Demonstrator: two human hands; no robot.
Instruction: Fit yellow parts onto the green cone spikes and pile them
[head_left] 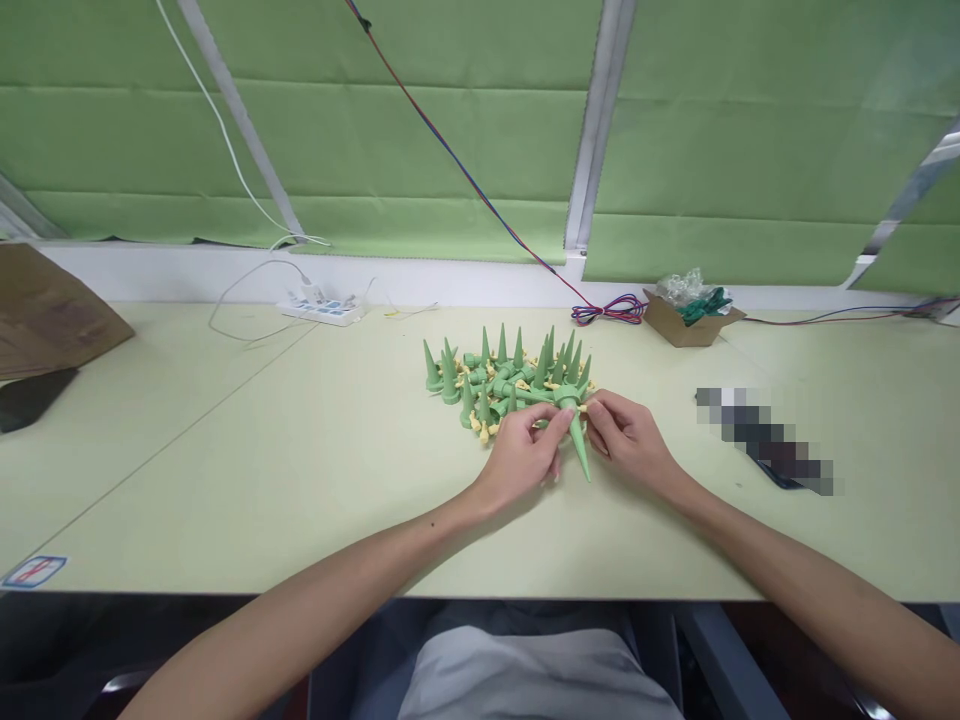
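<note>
A green cone piece [579, 447], its tip pointing down toward me, is pinched in my left hand [523, 452] near its wide collar. Right beside the collar, my right hand [628, 436] has its thumb and fingers closed on a small yellow piece [583, 408]. Just beyond both hands lies a pile of green cones [449, 378] and small yellow pieces [484, 433] on the table. Several of the cones stand upright. My hands hide part of the pile's near right side.
On the pale table [300, 500] are a power strip [322, 309] at the back left, coiled wires [615, 310], a small open carton [684, 325] and a blurred dark object [772, 440] at the right. A brown cardboard box [56, 310] is at the far left.
</note>
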